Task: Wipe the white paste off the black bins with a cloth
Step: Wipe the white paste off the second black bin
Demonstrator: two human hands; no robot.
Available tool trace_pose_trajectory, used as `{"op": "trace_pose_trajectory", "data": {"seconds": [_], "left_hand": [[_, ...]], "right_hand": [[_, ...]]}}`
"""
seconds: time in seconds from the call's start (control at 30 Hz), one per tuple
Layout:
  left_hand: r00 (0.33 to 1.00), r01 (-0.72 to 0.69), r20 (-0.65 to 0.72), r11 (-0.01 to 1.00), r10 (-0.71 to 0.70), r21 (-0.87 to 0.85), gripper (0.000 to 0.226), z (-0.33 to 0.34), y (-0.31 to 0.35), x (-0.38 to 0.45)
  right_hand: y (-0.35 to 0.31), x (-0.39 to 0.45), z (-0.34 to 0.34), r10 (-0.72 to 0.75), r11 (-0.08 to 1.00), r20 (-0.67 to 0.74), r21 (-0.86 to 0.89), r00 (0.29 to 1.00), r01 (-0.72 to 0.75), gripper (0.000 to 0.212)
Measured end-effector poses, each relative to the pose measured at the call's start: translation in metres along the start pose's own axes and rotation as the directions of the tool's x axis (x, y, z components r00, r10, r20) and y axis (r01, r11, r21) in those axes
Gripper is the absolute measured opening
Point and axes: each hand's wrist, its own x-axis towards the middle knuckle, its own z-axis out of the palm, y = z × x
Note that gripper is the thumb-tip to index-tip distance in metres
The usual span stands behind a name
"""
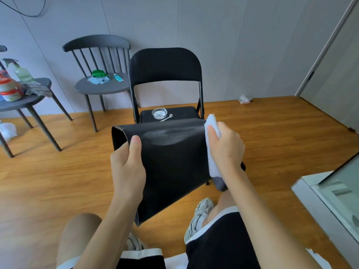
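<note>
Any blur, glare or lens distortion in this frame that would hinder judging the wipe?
Head view: wide-angle bending curves the wall panels and door frame; soft, even daylight; the bin and smear are reasonably sharp; the white cabinet at right is blurred.

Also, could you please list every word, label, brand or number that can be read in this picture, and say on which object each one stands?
No text can be read.
Teal tube on the grey chair: print too small and blurred.
Spray bottle and red-banded container on the left: labels blurred.
Black bin, white cloth, glass dish: no lettering visible.
</note>
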Motion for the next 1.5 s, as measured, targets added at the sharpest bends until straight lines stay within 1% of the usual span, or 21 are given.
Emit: {"op": "trace_pose_trajectory", "data": {"seconds": [0.03, 0.1, 0.2, 0.27, 0.33, 0.4, 0.5, 0.6, 0.67, 0.7, 0.77, 0.83, 0.9, 1.0, 1.13, 1.2, 1.27, 1.33, 1.4, 1.43, 1.5], "left_hand": [[1.0, -0.009, 0.01, 1.0, 0.008, 0.011, 0.052, 0.002, -0.001, 0.002], [0.999, -0.047, 0.027, 0.995, 0.045, 0.087, 0.049, 0.009, -0.003, 0.002], [0.997, -0.083, 0.011, 0.983, 0.082, 0.167, 0.048, 0.014, -0.003, -0.003], [0.998, -0.054, -0.019, 0.989, 0.058, 0.139, 0.048, 0.009, -0.007, -0.004], [0.998, -0.021, -0.051, 0.992, 0.028, 0.12, 0.05, 0.001, -0.011, -0.006], [0.998, 0.014, -0.069, 0.997, -0.009, 0.078, 0.056, -0.005, -0.014, -0.008], [0.997, 0.031, -0.078, 0.999, -0.029, 0.034, 0.059, -0.01, -0.016, -0.01], [0.999, 0.007, -0.047, 0.997, -0.004, 0.074, 0.065, -0.016, -0.011, -0.007], [0.998, -0.044, -0.026, 0.991, 0.048, 0.125, 0.062, -0.021, -0.003, -0.002], [0.997, -0.074, -0.007, 0.985, 0.076, 0.154, 0.057, -0.022, 0.0, 0.001], [0.995, -0.098, 0.017, 0.978, 0.096, 0.185, 0.051, -0.022, 0.004, 0.005], [0.999, -0.048, 0.015, 0.989, 0.046, 0.14, 0.05, -0.019, 0.001, 0.007], [1.0, 0.025, 0.009, 0.997, -0.026, 0.072, 0.051, -0.016, -0.005, 0.008], [0.994, 0.11, -0.008, 0.994, -0.11, -0.006, 0.053, -0.01, -0.008, 0.009], [0.986, 0.153, -0.062, 0.988, -0.154, -0.018, 0.046, 0.004, -0.005, 0.01], [0.989, 0.138, -0.05, 0.99, -0.138, -0.006, 0.049, 0.011, -0.003, 0.01], [0.994, 0.107, -0.028, 0.994, -0.107, 0.007, 0.054, 0.014, -0.004, 0.008], [0.993, 0.109, -0.033, 0.994, -0.11, -0.006, 0.058, 0.013, -0.005, 0.008], [0.989, 0.125, -0.073, 0.992, -0.126, -0.028, 0.06, 0.008, -0.008, 0.008], [0.987, 0.126, -0.093, 0.991, -0.129, -0.036, 0.059, 0.004, -0.01, 0.007], [0.985, 0.109, -0.129, 0.994, -0.112, -0.029, 0.055, -0.003, -0.01, 0.003]], "right_hand": [[-0.009, -0.002, 0.002, -0.014, 1.0, -0.011, 0.013, 1.0, 0.014, 0.026], [-0.045, -0.018, 0.004, -0.128, 0.988, -0.052, 0.082, 0.99, 0.132, 0.025], [-0.094, -0.044, 0.003, -0.298, 0.919, -0.007, 0.266, 0.954, 0.289, 0.027], [-0.099, -0.046, 0.004, -0.383, 0.881, 0.005, 0.304, 0.924, 0.364, 0.029], [-0.085, -0.042, 0.008, -0.392, 0.874, 0.002, 0.312, 0.92, 0.372, 0.03], [-0.06, -0.033, 0.012, -0.339, 0.91, -0.014, 0.25, 0.941, 0.331, 0.032], [-0.015, -0.017, 0.018, -0.177, 0.977, 0.007, 0.121, 0.984, 0.175, 0.027], [0.029, 0.002, 0.016, -0.006, 1.0, 0.024, 0.0, 1.0, 0.006, 0.031], [0.048, 0.012, 0.01, 0.137, 0.99, 0.04, -0.049, 0.99, -0.135, 0.034], [0.054, 0.016, 0.005, 0.203, 0.978, 0.016, -0.045, 0.979, -0.202, 0.034], [0.056, 0.023, -0.005, 0.294, 0.956, -0.069, 0.042, 0.953, -0.292, 0.032], [0.051, 0.028, -0.015, 0.329, 0.936, -0.126, 0.175, 0.936, -0.306, 0.032], [0.044, 0.03, -0.025, 0.329, 0.923, -0.135, 0.256, 0.935, -0.288, 0.033], [0.024, 0.026, -0.036, 0.255, 0.928, -0.108, 0.306, 0.961, -0.212, 0.032], [-0.024, 0.001, -0.032, 0.022, 0.944, 0.074, 0.326, 0.997, -0.045, 0.022], [-0.055, -0.016, -0.024, -0.126, 0.94, 0.162, 0.335, 0.979, 0.065, 0.019], [-0.084, -0.031, -0.014, -0.251, 0.922, 0.207, 0.348, 0.946, 0.169, 0.021], [-0.1, -0.038, -0.003, -0.339, 0.902, 0.169, 0.339, 0.925, 0.268, 0.023], [-0.097, -0.036, 0.005, -0.376, 0.896, 0.075, 0.285, 0.923, 0.342, 0.026], [-0.089, -0.032, 0.007, -0.368, 0.903, 0.038, 0.253, 0.929, 0.347, 0.027], [-0.059, -0.021, 0.011, -0.304, 0.938, 0.023, 0.179, 0.952, 0.295, 0.024]]}}
